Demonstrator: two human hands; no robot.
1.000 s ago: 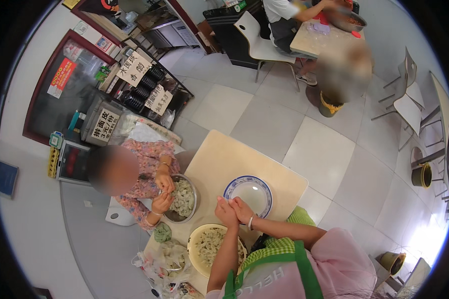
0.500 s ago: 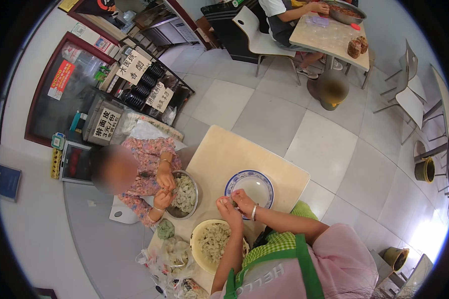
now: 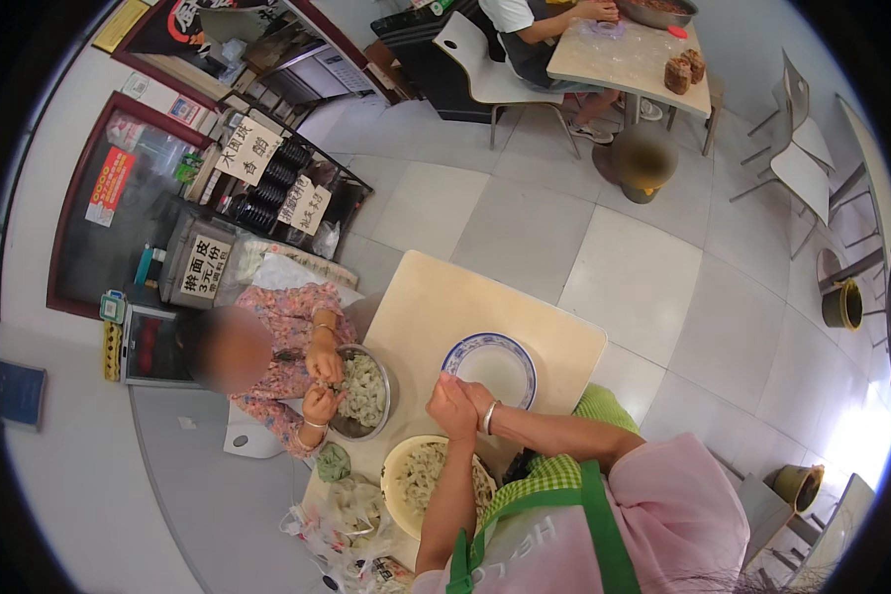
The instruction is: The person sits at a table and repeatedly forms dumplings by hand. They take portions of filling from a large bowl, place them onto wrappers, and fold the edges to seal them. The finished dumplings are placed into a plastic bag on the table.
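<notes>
My left hand (image 3: 449, 407) and my right hand (image 3: 478, 400) are closed against each other, above the near edge of a white dish (image 3: 503, 368) with a blue patterned rim. Whatever lies between my palms is hidden. A silver bangle (image 3: 491, 417) circles my right wrist. Beneath my left forearm stands a cream-yellow basin (image 3: 388, 483) holding a pale, chopped or torn food (image 3: 424, 477). Across to the left, a co-worker's hands (image 3: 323, 384) pinch something small over a metal bowl (image 3: 390, 398) with similar pale pieces (image 3: 366, 388).
A light wooden table (image 3: 436, 297) carries these vessels. Clear plastic bags (image 3: 351, 515) and a green bundle (image 3: 334, 461) lie at its left side. A seated person works at another table (image 3: 604, 69) far off. Chairs (image 3: 797, 163) and bins (image 3: 841, 305) stand right.
My hands have come together more tightly, the right now tucked against the left; before, the fingertips met with a small gap. The whole view has shifted slightly.
</notes>
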